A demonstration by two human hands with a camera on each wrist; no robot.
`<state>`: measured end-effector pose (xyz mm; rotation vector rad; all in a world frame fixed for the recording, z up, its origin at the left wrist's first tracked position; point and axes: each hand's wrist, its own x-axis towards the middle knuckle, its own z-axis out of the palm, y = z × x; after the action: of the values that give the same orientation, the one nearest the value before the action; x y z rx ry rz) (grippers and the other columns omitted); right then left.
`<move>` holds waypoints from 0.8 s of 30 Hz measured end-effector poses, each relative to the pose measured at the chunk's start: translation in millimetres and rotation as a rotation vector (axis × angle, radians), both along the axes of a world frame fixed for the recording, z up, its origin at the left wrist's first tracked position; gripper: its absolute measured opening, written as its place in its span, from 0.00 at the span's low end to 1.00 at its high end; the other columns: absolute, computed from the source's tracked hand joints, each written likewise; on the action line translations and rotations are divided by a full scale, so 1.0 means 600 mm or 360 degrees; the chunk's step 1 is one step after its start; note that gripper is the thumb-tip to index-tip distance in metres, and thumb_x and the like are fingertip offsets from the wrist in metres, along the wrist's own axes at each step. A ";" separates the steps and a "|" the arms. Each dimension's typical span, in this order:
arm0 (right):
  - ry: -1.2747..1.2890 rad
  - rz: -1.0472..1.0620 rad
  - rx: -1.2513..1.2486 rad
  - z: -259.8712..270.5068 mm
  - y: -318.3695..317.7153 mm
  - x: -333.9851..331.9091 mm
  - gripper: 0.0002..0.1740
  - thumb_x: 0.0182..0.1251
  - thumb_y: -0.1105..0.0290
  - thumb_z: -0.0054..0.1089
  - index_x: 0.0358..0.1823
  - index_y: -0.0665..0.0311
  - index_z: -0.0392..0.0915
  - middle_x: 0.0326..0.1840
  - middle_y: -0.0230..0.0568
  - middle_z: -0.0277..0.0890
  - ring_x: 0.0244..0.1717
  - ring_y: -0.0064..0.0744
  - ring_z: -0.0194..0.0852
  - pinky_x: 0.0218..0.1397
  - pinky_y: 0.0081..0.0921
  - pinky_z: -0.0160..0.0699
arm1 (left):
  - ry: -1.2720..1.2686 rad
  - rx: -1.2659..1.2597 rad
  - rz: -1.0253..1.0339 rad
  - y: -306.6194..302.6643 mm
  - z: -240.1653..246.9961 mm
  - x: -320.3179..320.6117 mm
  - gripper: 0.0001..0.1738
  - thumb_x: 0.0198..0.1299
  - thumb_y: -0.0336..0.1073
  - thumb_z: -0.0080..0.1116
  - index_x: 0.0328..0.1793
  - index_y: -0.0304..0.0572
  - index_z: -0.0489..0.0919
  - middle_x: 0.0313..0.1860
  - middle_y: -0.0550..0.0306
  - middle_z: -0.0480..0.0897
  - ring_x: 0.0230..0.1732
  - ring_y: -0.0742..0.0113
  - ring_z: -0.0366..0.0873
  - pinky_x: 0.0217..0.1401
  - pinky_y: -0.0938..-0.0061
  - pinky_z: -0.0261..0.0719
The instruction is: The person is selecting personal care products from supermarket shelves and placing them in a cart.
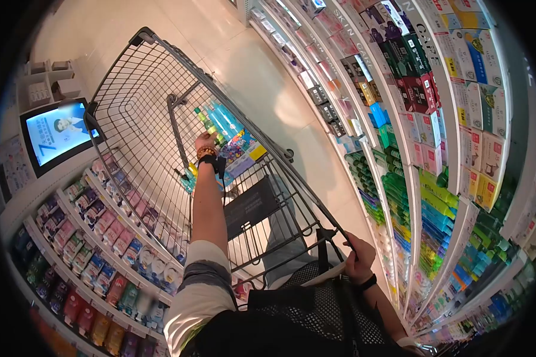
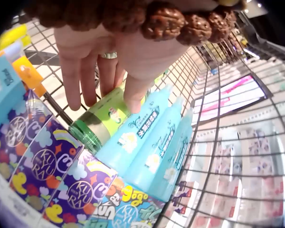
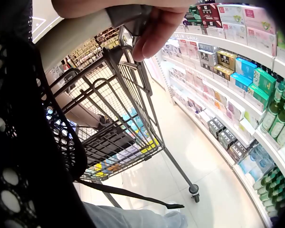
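Observation:
In the left wrist view, my left hand (image 1: pixel 206 141) reaches into the shopping cart (image 2: pixel 213 161). Its thumb and fingers straddle a green bottle (image 2: pixel 109 114) with a green cap, which lies slanted. Beside that bottle lean several light-blue bottles (image 2: pixel 133 142) with white flower labels. Purple patterned packs (image 2: pixel 45 164) line the near side of the load. Low in the head view, my right hand (image 1: pixel 360 259) grips the cart's handle (image 3: pixel 78 33), fingers curled over it.
Shelves of boxes and tubes (image 1: pixel 423 89) run along the right. On the left, more shelves hold pouches (image 1: pixel 116 291), below a lit screen (image 1: pixel 59 134). A black mesh bag (image 1: pixel 304 303) hangs at my front, its strap (image 3: pixel 133 192) trailing. A caster (image 3: pixel 194 190) rolls on the tiled floor.

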<state>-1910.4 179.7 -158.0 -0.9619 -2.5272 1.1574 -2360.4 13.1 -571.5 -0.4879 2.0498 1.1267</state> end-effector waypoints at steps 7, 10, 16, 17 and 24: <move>0.0063 -0.0046 0.0088 0.014 0.023 -0.006 0.26 0.53 0.81 0.56 0.57 0.68 0.83 0.46 0.50 0.87 0.37 0.44 0.88 0.43 0.36 0.88 | -0.0282 -0.0233 -0.0593 -0.018 0.134 0.049 0.24 0.72 0.35 0.57 0.72 0.37 0.76 0.67 0.40 0.79 0.63 0.48 0.79 0.62 0.56 0.82; -0.0114 -0.0108 -0.0017 0.032 0.034 -0.003 0.30 0.65 0.68 0.64 0.70 0.60 0.74 0.39 0.46 0.85 0.33 0.46 0.84 0.40 0.38 0.84 | -0.0225 0.0000 -0.0782 -0.033 0.199 0.089 0.24 0.70 0.39 0.58 0.69 0.36 0.78 0.56 0.49 0.87 0.50 0.55 0.86 0.43 0.63 0.87; 0.0504 -0.0914 0.0590 0.095 0.181 0.159 0.23 0.67 0.71 0.68 0.64 0.59 0.79 0.38 0.36 0.82 0.33 0.34 0.78 0.33 0.28 0.75 | 0.0302 0.0349 -0.1245 0.001 0.523 0.239 0.17 0.74 0.37 0.56 0.61 0.36 0.84 0.46 0.56 0.89 0.40 0.71 0.86 0.40 0.75 0.83; 0.0549 -0.1131 0.0764 0.113 0.218 0.201 0.22 0.67 0.70 0.68 0.62 0.61 0.79 0.37 0.35 0.80 0.32 0.31 0.74 0.32 0.26 0.71 | 0.0390 0.0384 -0.1226 0.022 0.583 0.278 0.16 0.75 0.36 0.55 0.61 0.35 0.84 0.46 0.56 0.89 0.41 0.70 0.86 0.40 0.74 0.83; 0.1050 -0.1933 0.1283 0.244 0.372 0.346 0.23 0.68 0.66 0.71 0.61 0.66 0.79 0.50 0.38 0.72 0.28 0.25 0.61 0.33 0.23 0.65 | 0.0846 0.0740 -0.0981 0.120 0.705 0.453 0.15 0.76 0.32 0.54 0.62 0.33 0.82 0.48 0.56 0.89 0.44 0.72 0.85 0.44 0.78 0.82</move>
<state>-1702.7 402.6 -11.5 -1.2258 -1.2031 0.0125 -2088.5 85.0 -148.6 0.6974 2.0325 1.3554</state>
